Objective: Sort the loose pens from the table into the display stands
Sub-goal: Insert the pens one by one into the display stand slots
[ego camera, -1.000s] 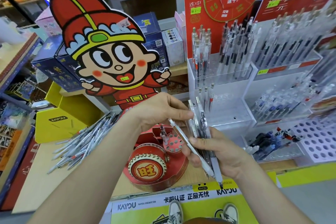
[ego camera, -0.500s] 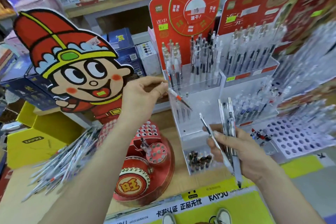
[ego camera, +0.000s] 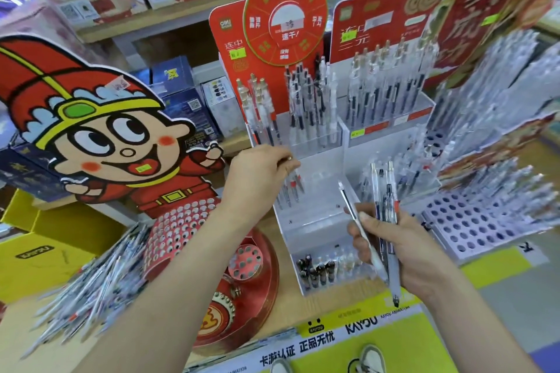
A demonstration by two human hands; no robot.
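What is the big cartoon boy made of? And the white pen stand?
The cartoon boy looks like flat printed cardboard: thin cut edge, matte colours. The pen stand seems to be glossy plastic, white with clear fronts that show the pens inside.

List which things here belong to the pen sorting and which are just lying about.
Job: loose pen pile; white tiered stand; pen pinched in the left hand; pen bundle gripped in the right hand.
Lying about: cartoon cutout; yellow box; blue boxes; red wheel sign.
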